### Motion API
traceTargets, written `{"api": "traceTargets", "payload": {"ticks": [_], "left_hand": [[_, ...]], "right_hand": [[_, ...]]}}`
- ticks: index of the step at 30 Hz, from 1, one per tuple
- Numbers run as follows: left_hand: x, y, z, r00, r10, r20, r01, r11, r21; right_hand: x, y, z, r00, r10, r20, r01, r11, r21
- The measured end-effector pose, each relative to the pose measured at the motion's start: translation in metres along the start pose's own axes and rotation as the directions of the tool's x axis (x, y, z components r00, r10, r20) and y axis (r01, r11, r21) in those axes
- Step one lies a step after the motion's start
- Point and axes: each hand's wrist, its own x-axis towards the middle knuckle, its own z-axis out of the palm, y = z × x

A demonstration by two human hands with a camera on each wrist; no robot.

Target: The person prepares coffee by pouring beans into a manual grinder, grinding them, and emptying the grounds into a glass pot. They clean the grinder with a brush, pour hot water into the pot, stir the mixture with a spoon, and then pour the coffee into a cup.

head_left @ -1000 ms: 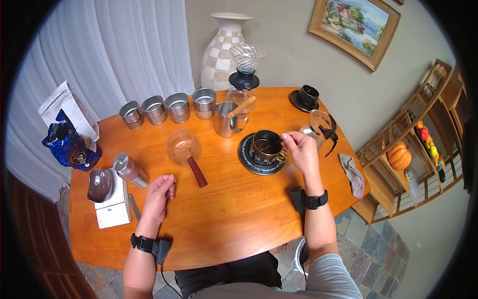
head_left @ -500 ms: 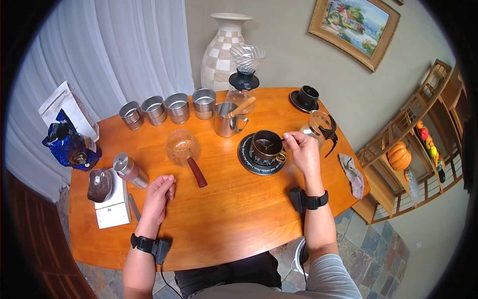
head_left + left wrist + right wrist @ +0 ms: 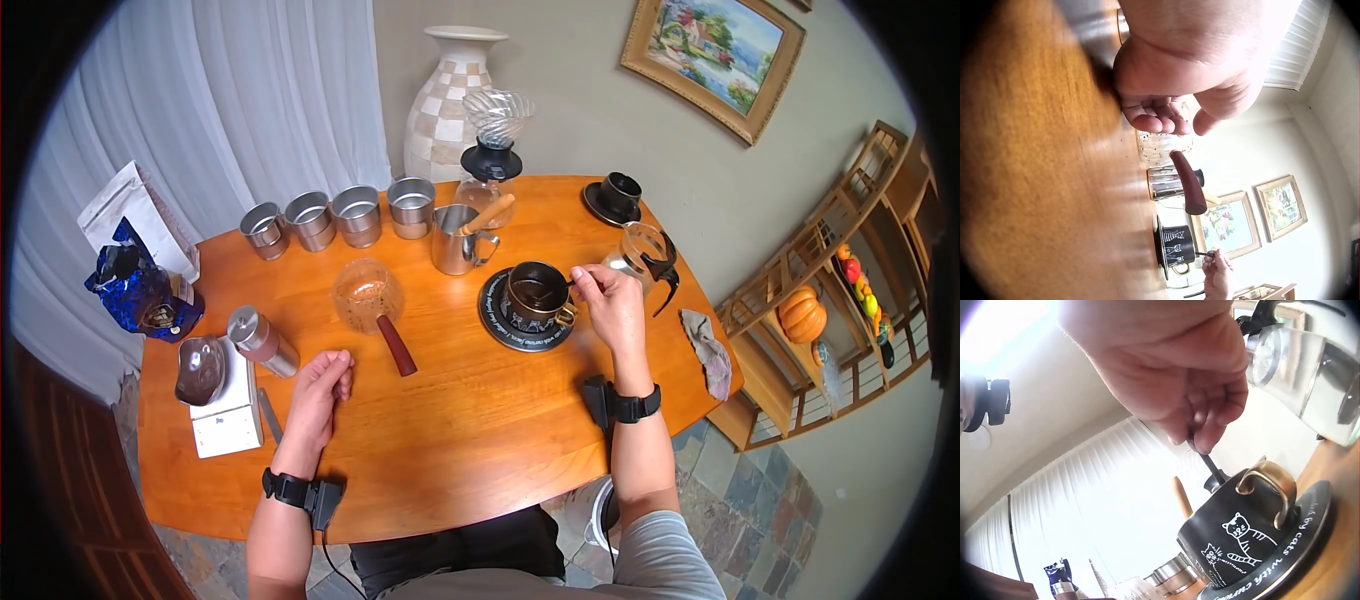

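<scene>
With thumb and fingertips my right hand (image 3: 612, 305) pinches a thin black handle (image 3: 1212, 464), which slants down over the rim into a black cup (image 3: 1229, 528). Its lower end is hidden inside. White cat drawings and a gold handle mark the cup; dark liquid shows in it. Under the cup lies a black saucer (image 3: 490, 312) with white lettering. My left hand (image 3: 320, 392) rests on the table at the left, fingers loosely curled, holding nothing. Nearest to it are a clear speckled pot (image 3: 366, 292) with a dark red handle and a steel grinder (image 3: 262, 342).
Several steel canisters (image 3: 356, 216) line the back edge, near a steel pitcher (image 3: 454, 245) and a glass dripper (image 3: 497, 120). A glass carafe (image 3: 635, 255) stands behind my right hand, a grey cloth (image 3: 708, 352) to its right. A white scale (image 3: 228, 420) lies at the left.
My right hand has shifted very slightly to the right, and the liquid's surface pattern has changed. My left hand has stayed in place.
</scene>
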Motion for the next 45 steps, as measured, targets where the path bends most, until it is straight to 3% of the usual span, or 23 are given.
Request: {"api": "traceTargets", "payload": {"ticks": [4,6,10,12,18,25,27,31,40,42,45], "left_hand": [[0.0,0.0,0.0,1.0,0.001,0.011,-0.001,1.0,-0.006],[0.0,0.0,0.0,1.0,-0.003,0.003,0.003,1.0,-0.003],[0.0,-0.001,-0.001,1.0,0.0,0.001,0.0,1.0,-0.016],[-0.001,0.001,0.001,1.0,0.001,-0.002,-0.001,1.0,-0.014],[-0.001,0.002,0.001,1.0,-0.002,0.003,0.002,1.0,-0.007],[0.0,0.0,0.0,1.0,-0.005,-0.003,0.005,1.0,-0.003],[0.0,0.0,0.0,1.0,-0.004,0.001,0.004,1.0,-0.001],[-0.002,0.003,0.003,1.0,-0.01,-0.013,0.01,1.0,0.003],[0.0,0.001,0.0,1.0,-0.013,-0.006,0.013,1.0,-0.018],[0.0,0.0,-0.001,1.0,-0.007,-0.006,0.007,1.0,-0.022],[-0.001,0.0,0.0,1.0,-0.004,-0.004,0.004,1.0,-0.024]], "right_hand": [[0.0,0.005,0.006,0.996,0.031,0.085,-0.044,0.987,0.157],[-0.002,0.006,0.009,0.997,-0.05,0.066,0.039,0.986,0.165],[-0.001,0.003,0.003,0.996,-0.083,0.018,0.082,0.995,0.06],[0.0,0.001,0.0,1.0,-0.027,-0.008,0.027,0.999,-0.043],[0.0,0.007,0.006,0.997,-0.061,0.043,0.056,0.992,0.114],[0.0,0.002,0.001,1.0,0.008,0.006,-0.008,1.0,0.009],[-0.001,0.005,0.006,0.994,0.023,0.111,-0.046,0.976,0.212],[-0.001,0.007,0.011,0.992,-0.027,0.123,0.0,0.976,0.217],[-0.002,-0.004,0.001,0.999,-0.045,-0.027,0.045,0.999,0.005],[-0.001,-0.004,0.0,0.996,-0.07,-0.062,0.063,0.992,-0.113],[-0.002,-0.006,-0.002,0.996,-0.072,-0.059,0.065,0.991,-0.115]]}}
